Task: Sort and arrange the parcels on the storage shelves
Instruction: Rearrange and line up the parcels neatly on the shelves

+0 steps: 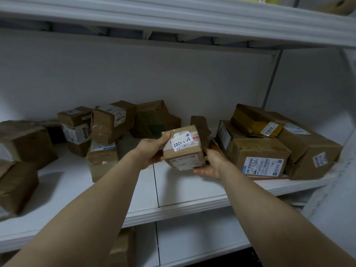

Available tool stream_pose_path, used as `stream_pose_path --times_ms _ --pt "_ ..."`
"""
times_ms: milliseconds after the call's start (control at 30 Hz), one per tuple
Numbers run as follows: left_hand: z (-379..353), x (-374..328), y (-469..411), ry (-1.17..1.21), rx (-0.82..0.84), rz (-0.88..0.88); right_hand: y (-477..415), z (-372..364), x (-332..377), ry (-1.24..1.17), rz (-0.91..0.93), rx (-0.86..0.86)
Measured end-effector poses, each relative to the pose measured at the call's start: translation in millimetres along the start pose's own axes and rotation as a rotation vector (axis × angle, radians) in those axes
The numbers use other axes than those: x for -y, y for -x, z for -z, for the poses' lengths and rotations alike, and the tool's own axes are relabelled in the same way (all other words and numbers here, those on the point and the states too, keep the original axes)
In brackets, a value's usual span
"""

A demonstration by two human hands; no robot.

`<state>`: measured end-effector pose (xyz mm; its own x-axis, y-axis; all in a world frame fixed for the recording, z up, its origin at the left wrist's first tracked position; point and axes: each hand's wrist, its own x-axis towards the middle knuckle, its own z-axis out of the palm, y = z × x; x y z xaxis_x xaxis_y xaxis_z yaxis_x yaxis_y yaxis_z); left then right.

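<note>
Left hand point(152, 151), right hand point(211, 166) grip small box point(183, 149); label partly legible, ends "3203".

— Where's open room on the shelf point(192, 191)?
— The bare front middle. Cardboard parcels point(107, 122) crowd the left and back; stacked boxes point(269, 149) block the right.

White back wall point(134, 78) and a grey upright post point(271, 79) behind.
</note>
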<state>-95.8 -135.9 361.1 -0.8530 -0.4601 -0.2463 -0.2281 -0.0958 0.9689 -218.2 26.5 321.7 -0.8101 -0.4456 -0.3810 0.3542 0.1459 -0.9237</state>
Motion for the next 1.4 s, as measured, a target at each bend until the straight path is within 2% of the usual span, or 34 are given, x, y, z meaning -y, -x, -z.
stream_pose_path --times_ms 167,367,567,667,800,900,1000,1167,1333,1400 --pt "9 3 4 -0.030 0.022 0.005 -3 -4 -1 -0.144 0.013 0.028" --pt "17 6 10 -0.009 0.143 0.127 0 -9 3 -0.301 0.065 0.091" --pt "15 9 13 -0.250 0.140 0.120 5 -7 6 -0.331 0.240 0.110" --pt "10 11 13 -0.304 0.159 0.124 11 -3 7 -0.291 0.250 0.179" --pt "-2 8 13 -0.145 0.159 0.163 17 -7 5 -0.108 0.295 0.264" --pt "-6 7 10 -0.166 0.124 0.134 17 -8 3 -0.052 0.292 0.279" --pt "-11 9 9 -0.273 0.064 0.055 16 -7 -1 0.040 0.288 0.235" --pt "-21 0 10 -0.475 0.055 -0.203 22 -6 -9 0.138 0.343 0.130" --pt "-34 0 8 -0.925 -0.017 -0.131 34 -13 -17 0.255 0.382 0.119" --pt "-38 2 13 -1.008 -0.059 -0.107 40 -16 -20 0.268 0.397 0.109"
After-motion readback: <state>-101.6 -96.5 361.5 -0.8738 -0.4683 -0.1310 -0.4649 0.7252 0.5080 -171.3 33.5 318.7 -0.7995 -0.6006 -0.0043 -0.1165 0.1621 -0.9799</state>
